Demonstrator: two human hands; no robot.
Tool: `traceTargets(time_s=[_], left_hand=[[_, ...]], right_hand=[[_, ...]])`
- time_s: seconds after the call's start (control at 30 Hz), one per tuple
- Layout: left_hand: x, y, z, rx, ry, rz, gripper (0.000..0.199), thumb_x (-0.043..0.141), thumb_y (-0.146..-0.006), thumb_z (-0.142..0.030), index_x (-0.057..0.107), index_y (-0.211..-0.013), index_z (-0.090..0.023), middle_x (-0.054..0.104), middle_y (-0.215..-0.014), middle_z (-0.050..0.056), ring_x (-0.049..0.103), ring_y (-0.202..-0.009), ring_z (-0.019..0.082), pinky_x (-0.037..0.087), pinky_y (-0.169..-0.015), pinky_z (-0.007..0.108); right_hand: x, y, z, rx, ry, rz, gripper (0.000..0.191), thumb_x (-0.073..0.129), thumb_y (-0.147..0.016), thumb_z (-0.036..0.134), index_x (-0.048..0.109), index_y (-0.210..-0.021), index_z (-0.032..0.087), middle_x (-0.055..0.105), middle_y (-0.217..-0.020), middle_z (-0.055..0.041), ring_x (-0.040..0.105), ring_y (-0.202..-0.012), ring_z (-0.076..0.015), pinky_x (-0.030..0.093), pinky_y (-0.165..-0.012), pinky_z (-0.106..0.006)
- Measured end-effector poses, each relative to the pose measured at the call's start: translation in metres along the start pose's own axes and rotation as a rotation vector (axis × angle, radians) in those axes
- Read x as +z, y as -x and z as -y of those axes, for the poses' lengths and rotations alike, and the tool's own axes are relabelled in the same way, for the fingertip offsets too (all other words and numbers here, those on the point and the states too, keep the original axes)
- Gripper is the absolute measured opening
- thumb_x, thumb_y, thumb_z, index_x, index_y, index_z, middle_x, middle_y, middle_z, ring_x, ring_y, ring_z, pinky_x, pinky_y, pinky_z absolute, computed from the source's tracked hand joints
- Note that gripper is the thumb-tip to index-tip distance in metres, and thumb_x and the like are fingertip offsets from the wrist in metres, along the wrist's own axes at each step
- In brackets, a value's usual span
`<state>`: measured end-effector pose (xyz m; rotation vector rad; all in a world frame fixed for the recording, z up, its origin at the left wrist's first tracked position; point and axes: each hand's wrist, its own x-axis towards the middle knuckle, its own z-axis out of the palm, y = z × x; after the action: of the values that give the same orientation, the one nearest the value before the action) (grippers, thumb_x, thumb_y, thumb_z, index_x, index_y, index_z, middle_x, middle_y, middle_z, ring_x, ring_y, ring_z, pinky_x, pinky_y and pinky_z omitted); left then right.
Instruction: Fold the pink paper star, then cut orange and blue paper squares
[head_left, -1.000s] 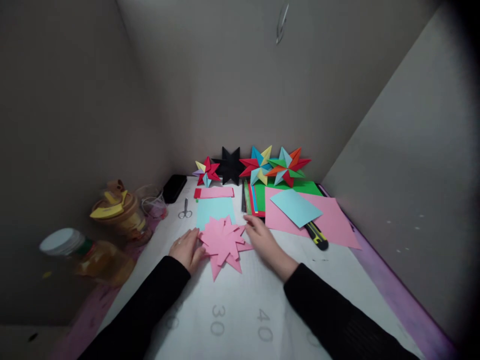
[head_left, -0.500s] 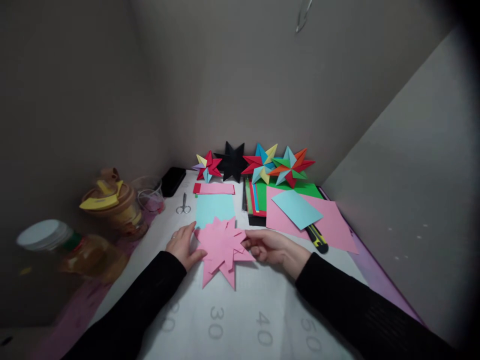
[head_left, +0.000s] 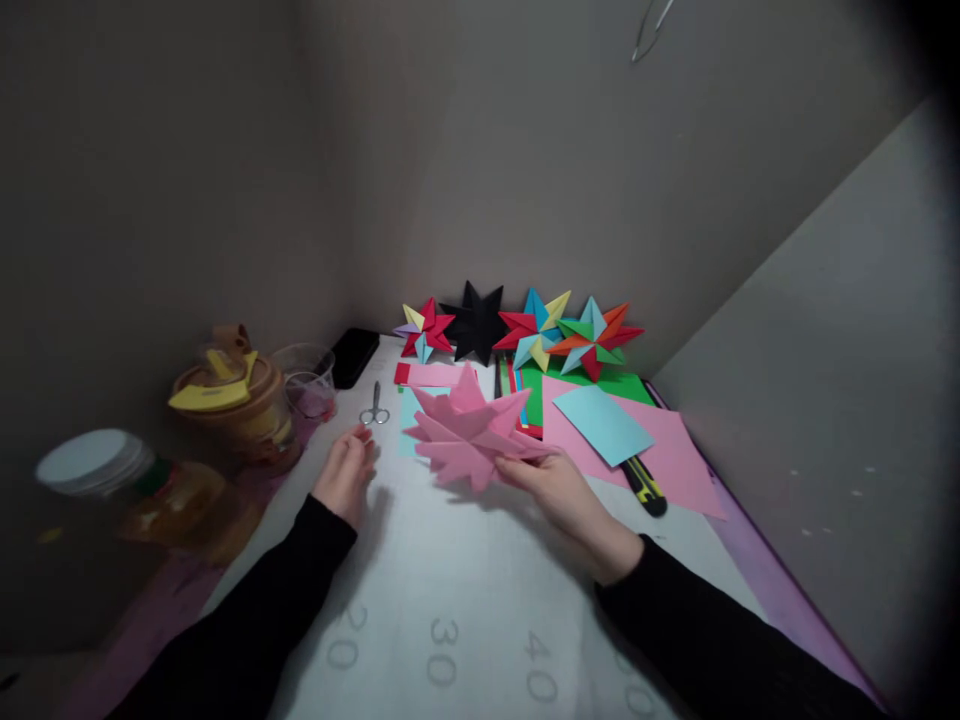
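Observation:
My right hand (head_left: 559, 495) pinches a pink folded paper star (head_left: 469, 435) by its right-hand points and holds it up off the white mat. Many points spread around the star, and its folded flaps face me. My left hand (head_left: 346, 470) is apart from the star, to its left, with fingers loosely bent and nothing visible in it. Just beyond that hand lie small scissors (head_left: 375, 408). Behind the star a light blue paper sheet (head_left: 412, 420) is partly covered, with a pink and red paper strip (head_left: 431, 374) beyond it.
Several finished paper stars, including a black one (head_left: 478, 322), lean against the wall. At right lie a pink sheet (head_left: 667, 450), a light blue sheet (head_left: 604, 425) and a utility knife (head_left: 645, 488). A phone (head_left: 355, 357), plastic cup (head_left: 307, 382), lidded tumbler (head_left: 232, 400) and jar (head_left: 97, 465) stand left.
The pink star has been lifted from the mat and tilted, carried in my right hand. My left hand has let go and moved away to the left.

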<state>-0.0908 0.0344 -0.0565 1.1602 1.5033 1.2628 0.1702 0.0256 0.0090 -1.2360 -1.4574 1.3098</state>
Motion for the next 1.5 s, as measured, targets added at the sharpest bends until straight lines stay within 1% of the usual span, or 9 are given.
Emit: traceTargets(time_s=[0.13,0.27,0.5,0.73,0.83,0.97,1.17,1.3,1.5], left_hand=[[0.004,0.001,-0.025,-0.467,0.446,0.12,0.059,0.017,-0.09,-0.059,0.042,-0.122,-0.016,0.056,-0.125,0.019,0.063,-0.102,0.024,0.051,-0.085,0.042],[0.006,0.003,-0.032,-0.574,0.465,0.058,0.05,0.026,-0.093,-0.052,0.047,-0.117,-0.015,0.055,-0.129,0.019,0.065,-0.096,0.02,0.05,-0.086,0.037],[0.007,0.008,-0.027,-0.439,0.336,0.07,0.038,0.043,-0.091,-0.029,0.043,-0.127,-0.015,0.046,-0.139,0.018,0.054,-0.118,0.019,0.043,-0.098,0.034],[0.002,0.003,-0.008,-0.223,0.161,0.045,0.049,0.052,-0.081,-0.026,0.043,-0.129,-0.018,0.046,-0.139,0.015,0.045,-0.128,0.024,0.037,-0.104,0.043],[0.0,0.006,-0.004,0.154,-0.146,0.026,0.046,0.049,-0.082,-0.03,0.048,-0.126,-0.015,0.052,-0.133,0.014,0.045,-0.127,0.024,0.033,-0.107,0.041],[0.001,0.019,-0.006,0.518,-0.576,0.317,0.044,0.046,-0.085,-0.038,0.057,-0.122,-0.015,0.056,-0.13,0.014,0.045,-0.127,0.027,0.034,-0.106,0.044],[0.014,0.028,0.001,0.579,-1.032,0.615,0.047,0.048,-0.085,-0.03,0.05,-0.131,-0.025,0.041,-0.145,0.008,0.028,-0.136,0.034,0.026,-0.105,0.058],[0.014,0.023,0.003,0.648,-1.016,0.597,0.042,0.05,-0.085,-0.034,0.059,-0.124,-0.023,0.05,-0.138,0.009,0.04,-0.129,0.034,0.035,-0.1,0.051],[0.013,0.022,0.0,0.676,-0.973,0.548,0.036,0.049,-0.084,-0.035,0.066,-0.115,-0.025,0.056,-0.132,0.008,0.047,-0.119,0.032,0.039,-0.095,0.048]], right_hand=[[-0.021,0.011,-0.013,-0.526,0.587,0.098,0.033,0.058,-0.082,0.03,0.065,-0.115,0.026,0.062,-0.123,-0.0063,0.054,-0.114,-0.0258,0.039,-0.1,-0.045],[-0.039,0.019,-0.046,-0.519,0.861,0.245,0.047,0.041,-0.086,0.012,0.052,-0.129,0.028,0.052,-0.136,-0.0037,0.043,-0.127,-0.0231,0.037,-0.103,-0.048],[0.004,0.02,-0.016,-0.495,0.867,0.167,0.048,0.035,-0.092,0.023,0.037,-0.14,0.022,0.043,-0.142,-0.0038,0.024,-0.139,-0.0208,0.024,-0.113,-0.047],[0.076,0.015,-0.046,-0.332,1.028,0.484,0.071,0.035,-0.091,0.049,0.013,-0.147,0.011,0.009,-0.154,-0.0125,0.002,-0.142,-0.0291,0.005,-0.113,-0.054],[0.073,0.012,-0.057,-0.329,0.996,0.472,0.069,0.034,-0.092,0.048,0.012,-0.147,0.013,0.008,-0.154,-0.0106,0.0,-0.142,-0.0272,0.002,-0.113,-0.053],[0.047,0.009,-0.048,-0.289,0.776,0.462,0.066,0.034,-0.094,0.043,0.007,-0.148,0.016,0.008,-0.154,-0.0088,0.008,-0.142,-0.0212,0.015,-0.115,-0.045],[0.015,0.037,-0.034,-0.42,0.797,0.479,0.052,0.042,-0.091,0.029,0.033,-0.142,0.023,0.03,-0.149,-0.0055,0.015,-0.141,-0.0216,0.017,-0.114,-0.047],[0.023,0.053,-0.042,-0.4,0.92,0.662,0.063,0.051,-0.087,0.038,0.029,-0.144,0.019,0.026,-0.151,-0.0096,0.012,-0.141,-0.0261,0.015,-0.114,-0.048],[0.026,0.052,-0.049,-0.412,0.937,0.648,0.056,0.042,-0.092,0.033,0.029,-0.143,0.015,0.024,-0.151,-0.0109,0.011,-0.142,-0.0249,0.014,-0.115,-0.045]])
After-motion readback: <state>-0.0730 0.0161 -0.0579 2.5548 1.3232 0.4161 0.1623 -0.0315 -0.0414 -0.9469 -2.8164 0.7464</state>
